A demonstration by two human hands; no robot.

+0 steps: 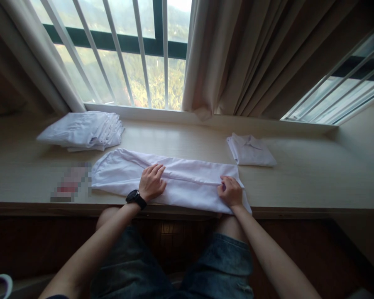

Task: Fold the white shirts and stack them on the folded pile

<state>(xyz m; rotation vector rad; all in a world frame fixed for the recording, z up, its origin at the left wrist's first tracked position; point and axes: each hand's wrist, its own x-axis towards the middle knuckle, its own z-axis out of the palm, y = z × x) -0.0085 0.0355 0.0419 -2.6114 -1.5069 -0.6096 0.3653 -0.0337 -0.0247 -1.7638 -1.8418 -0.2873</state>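
Note:
A long white shirt (187,193) lies on the wooden ledge in front of me, its sides folded inward so that two edges meet along the middle. My left hand (152,182), with a black watch on its wrist, rests on the middle of the cloth with fingers stretched out. Near the right end of the shirt, my right hand (230,191) has its fingers curled in a pinch on the fabric by the fold line. A neatly folded white shirt (253,151) with its collar showing sits beyond my right hand. Behind the shirt's left end is a stack of folded white shirts (81,128).
A blurred, pixelated flat object (71,182) lies on the wooden ledge (314,178) to the left. Along the back stand a barred window (127,54) and beige curtains (236,58). My knees are under the front edge. A white curved object (1,279) shows at lower left.

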